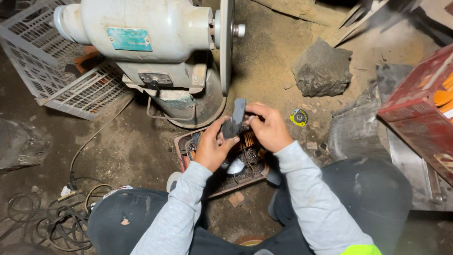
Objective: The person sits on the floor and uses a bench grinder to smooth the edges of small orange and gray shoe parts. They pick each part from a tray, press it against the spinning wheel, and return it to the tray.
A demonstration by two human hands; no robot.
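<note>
Both hands are on one dark metal blade blank [234, 119], held upright right in front of the bench grinder [141, 42]. The left hand [213, 146] has thumb and fingers clamped on the lower, wider end, and the right hand [269, 128] pinches the upper part from the other side, fingers curled tight around its edge. The top tip of the blank sits just below and beside the grinder's thin disc [226, 42], close but not touching as far as I can see.

Room is pretty tight here. The grinder base [198, 106] is right behind the hands, and directly under them there's a shallow reddish tray [181, 141] full of small metal bits. The person's knees in dark trousers box in the bottom of the view on both sides.

Off to the right, a chunk of grey rock [323, 68] sits on the dusty floor, with a small yellow cutting disc [299, 117] lying flat just beside the right hand. A red crate [415, 104] crowds the right edge. On the left, a grey plastic basket [56, 80] is tipped against the grinder, and cables [61, 217] are coiled near the left knee.
</note>
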